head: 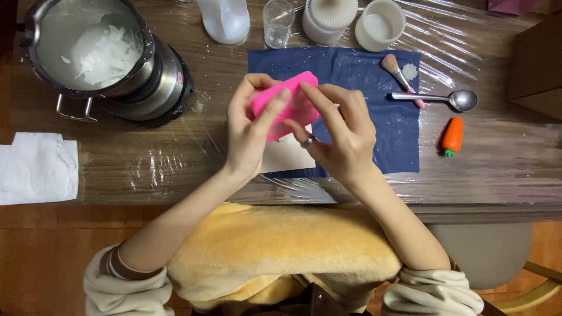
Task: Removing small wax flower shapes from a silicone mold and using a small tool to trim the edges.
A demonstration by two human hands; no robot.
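Both hands, left [249, 131] & right [342, 131], fingers grasping pink mold [287, 105]; mold's lower edge hidden behind them.

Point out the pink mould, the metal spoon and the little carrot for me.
pink silicone mould [295, 105], head view, on its middle between both hands.
metal spoon [463, 99], head view, on its bowl.
small orange carrot [452, 134], head view, on its orange body.

Pink mould [291, 102] — tilted, pinched above navy mat
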